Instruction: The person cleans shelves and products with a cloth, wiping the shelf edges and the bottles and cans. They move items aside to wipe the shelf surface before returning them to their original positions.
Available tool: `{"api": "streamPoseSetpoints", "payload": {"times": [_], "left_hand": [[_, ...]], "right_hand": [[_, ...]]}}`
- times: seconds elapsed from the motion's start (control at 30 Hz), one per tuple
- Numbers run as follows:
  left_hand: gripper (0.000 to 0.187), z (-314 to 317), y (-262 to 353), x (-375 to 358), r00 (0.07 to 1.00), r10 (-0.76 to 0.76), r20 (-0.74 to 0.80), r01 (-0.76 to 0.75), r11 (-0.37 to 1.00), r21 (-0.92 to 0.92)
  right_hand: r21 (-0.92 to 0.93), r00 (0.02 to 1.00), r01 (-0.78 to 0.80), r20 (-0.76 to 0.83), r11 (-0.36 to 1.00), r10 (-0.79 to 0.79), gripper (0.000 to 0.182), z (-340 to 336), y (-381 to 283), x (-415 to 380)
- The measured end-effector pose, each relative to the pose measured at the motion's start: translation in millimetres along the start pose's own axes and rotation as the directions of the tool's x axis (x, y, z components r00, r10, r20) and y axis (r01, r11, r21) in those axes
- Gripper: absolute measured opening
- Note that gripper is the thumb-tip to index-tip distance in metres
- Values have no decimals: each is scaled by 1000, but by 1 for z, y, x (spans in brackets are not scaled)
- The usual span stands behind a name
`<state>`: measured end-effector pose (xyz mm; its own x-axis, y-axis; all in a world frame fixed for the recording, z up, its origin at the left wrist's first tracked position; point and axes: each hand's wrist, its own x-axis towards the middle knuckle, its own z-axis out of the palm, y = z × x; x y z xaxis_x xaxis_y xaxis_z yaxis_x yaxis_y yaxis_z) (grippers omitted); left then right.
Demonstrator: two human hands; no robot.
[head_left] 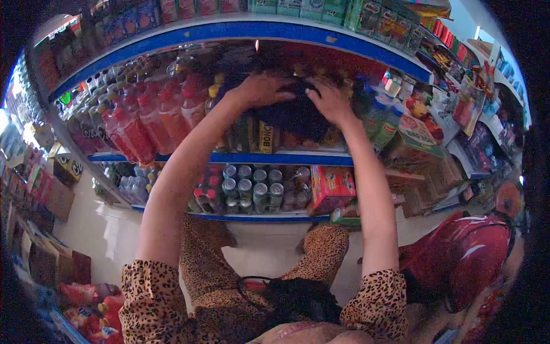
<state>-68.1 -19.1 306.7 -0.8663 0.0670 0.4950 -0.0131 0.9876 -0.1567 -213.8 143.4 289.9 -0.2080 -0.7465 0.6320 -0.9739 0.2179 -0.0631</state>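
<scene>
Both arms reach onto the middle shelf. My left hand (264,90) rests at the upper left of a dark, crumpled item (292,112), with its fingers pointing right. On the other side of this dark item is my right hand (330,102), its thumb and fingers toward the left. Whether either hand grips the dark item is hard to make out in the dim shelf. Left of my left hand stand bottles of red drink (166,112). A yellow and black box (266,136) sits below the hands.
Cans (245,186) and a red box (333,186) stand on the lower shelf (275,217). Packets line the upper shelf (275,27). Cartons (421,172) are at the right. A dark red bag or garment (467,258) lies at the lower right.
</scene>
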Motion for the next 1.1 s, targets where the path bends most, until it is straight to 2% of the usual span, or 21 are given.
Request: {"api": "streamPoseSetpoints", "payload": {"times": [0.1,0.2,0.3,0.4,0.5,0.6,0.7,0.8,0.9,1.0,1.1], "left_hand": [[52,1,-6,7,998,11,61,-2,989,-145],[52,6,-13,15,974,-97,203,125,984,-130],[51,15,-26,23,995,78,57,-68,984,-163],[49,30,-36,37,982,-72,173,111,968,-226],[48,26,-37,40,975,-76,210,136,947,-290],[47,62,-61,36,976,216,-29,-218,960,-179],[53,6,-21,19,974,-84,209,164,898,-408],[64,9,-21,15,945,-198,259,282,896,-343],[74,10,-23,8,985,-129,110,153,956,-250],[68,7,-21,-1,999,-14,44,22,982,-185],[61,5,-20,-10,998,40,-47,-49,978,-205]], "right_hand": [[37,998,49,-33,998,-48,40,9,11,1],[25,996,66,-68,998,-64,40,14,13,1],[-29,995,20,-93,999,-23,38,14,8,5],[-12,993,-74,-94,997,72,36,11,-3,6],[-8,975,-78,-211,997,74,32,25,0,-1],[-16,923,11,-383,1000,-17,28,32,-1,-9],[9,908,-11,-418,1000,14,30,40,2,-13],[18,908,-70,-412,997,72,28,40,-5,-12],[78,893,-60,-440,995,88,26,41,-7,-12],[148,888,-54,-444,988,115,25,45,-3,-12],[155,894,-37,-437,987,102,26,45,1,-12]]}}
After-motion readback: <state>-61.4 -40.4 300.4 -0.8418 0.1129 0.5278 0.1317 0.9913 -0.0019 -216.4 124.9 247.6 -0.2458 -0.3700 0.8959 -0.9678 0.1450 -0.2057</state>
